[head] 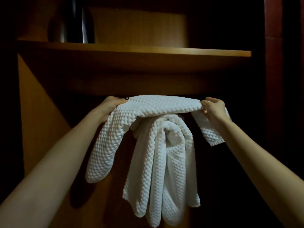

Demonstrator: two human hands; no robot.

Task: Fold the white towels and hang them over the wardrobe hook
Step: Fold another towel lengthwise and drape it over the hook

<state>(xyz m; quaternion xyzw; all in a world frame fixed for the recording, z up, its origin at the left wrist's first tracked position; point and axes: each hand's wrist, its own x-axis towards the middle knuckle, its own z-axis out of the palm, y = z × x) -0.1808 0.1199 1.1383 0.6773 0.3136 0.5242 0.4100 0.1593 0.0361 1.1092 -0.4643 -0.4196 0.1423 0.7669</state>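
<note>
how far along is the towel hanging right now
Done: a hanging towel already drapes in long folds below the shelf; its support is hidden. In hand: the left hand and right hand grip the ends of a top towel stretched across it. Left: settle that towel and let go; the hook itself isn't visible.

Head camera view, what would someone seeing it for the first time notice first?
The bright white towel stands out, stretched across the middle of the dark wardrobe and gripped at its ends by the left hand and the right hand. Beneath it, the hanging towels droop in long folds; what holds them is hidden. Above, a wooden shelf carries a dark shiny vessel at upper left.
</note>
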